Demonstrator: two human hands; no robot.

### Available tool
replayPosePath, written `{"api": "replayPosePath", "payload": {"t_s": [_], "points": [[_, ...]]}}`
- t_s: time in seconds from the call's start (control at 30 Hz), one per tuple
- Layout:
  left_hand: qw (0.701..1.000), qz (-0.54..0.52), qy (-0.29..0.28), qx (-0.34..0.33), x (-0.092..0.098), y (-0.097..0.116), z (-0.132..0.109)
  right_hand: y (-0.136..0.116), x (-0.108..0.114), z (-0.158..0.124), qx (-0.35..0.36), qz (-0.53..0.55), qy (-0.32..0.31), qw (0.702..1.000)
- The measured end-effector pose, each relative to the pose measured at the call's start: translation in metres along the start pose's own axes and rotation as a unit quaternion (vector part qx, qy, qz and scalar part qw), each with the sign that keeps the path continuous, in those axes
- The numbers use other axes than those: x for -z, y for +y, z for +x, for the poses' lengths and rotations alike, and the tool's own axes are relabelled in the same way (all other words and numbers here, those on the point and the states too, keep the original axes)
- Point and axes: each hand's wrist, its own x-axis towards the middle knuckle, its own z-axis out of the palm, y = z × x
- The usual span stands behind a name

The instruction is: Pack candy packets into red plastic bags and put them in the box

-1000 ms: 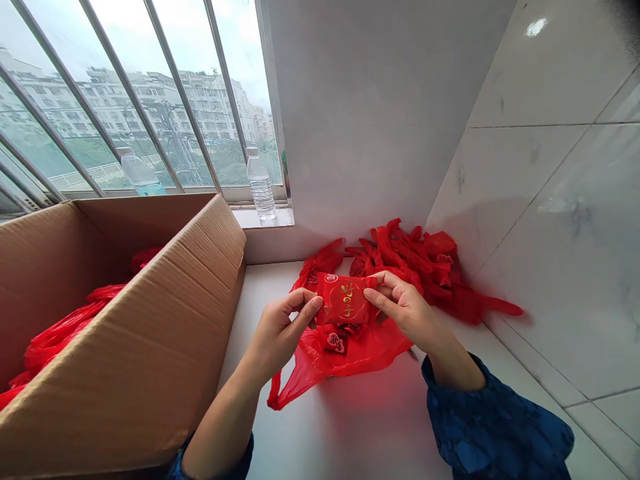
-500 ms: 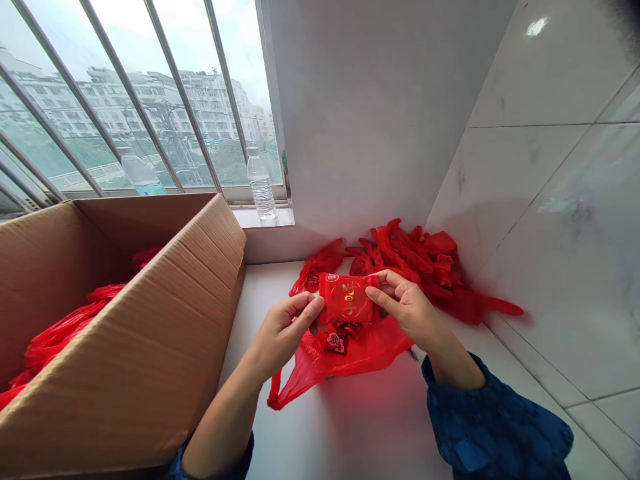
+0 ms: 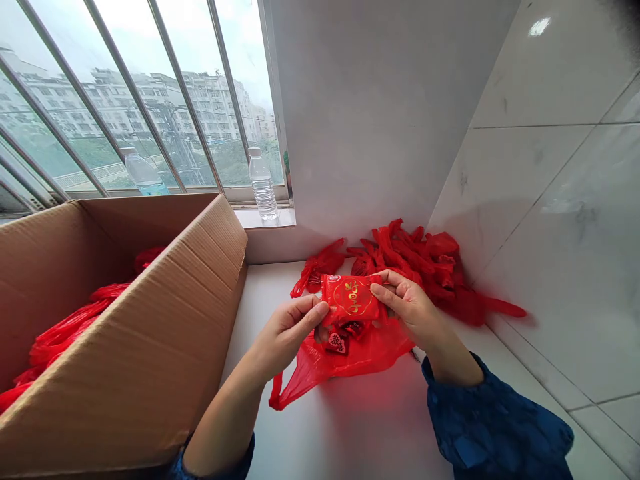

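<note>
A red packet (image 3: pixel 350 298) with gold characters is stretched flat between my two hands. My left hand (image 3: pixel 295 327) pinches its lower left corner between thumb and fingers. At the upper right corner, my right hand (image 3: pixel 405 303) grips it the same way. Beneath the packet a thin red plastic bag (image 3: pixel 370 350) lies spread on the white surface, one handle reaching to the lower left. Small red wrapped sweets (image 3: pixel 337 342), one with a pink heart-shaped label, rest on the bag just under the packet. What is inside the packet cannot be seen.
A large open cardboard box (image 3: pixel 150 347) with red plastic bags (image 3: pixel 75 327) inside stands at left. More red bags (image 3: pixel 420 260) lie heaped against the back wall. A clear water bottle (image 3: pixel 263 187) stands on the sill by a barred window. Tiled wall (image 3: pixel 565 233) bounds the right.
The packet and both hands have shifted very slightly in the picture, along with the whole view. Both hands keep hold of the same corners.
</note>
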Motion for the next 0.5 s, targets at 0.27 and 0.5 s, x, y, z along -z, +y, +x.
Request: {"api": "replayPosePath", "payload": {"t_s": [0.27, 0.5], "points": [[0.997, 0.070, 0.016, -0.031, -0.0010, 0.0036, -0.0029, -0.0008, 0.0005, -0.0027, 0.019, -0.009, 0.010, 1.000], [0.996, 0.084, 0.012, -0.032, 0.0015, -0.0013, -0.0024, 0.0005, -0.0009, -0.0041, 0.031, 0.000, 0.009, 0.999]]}}
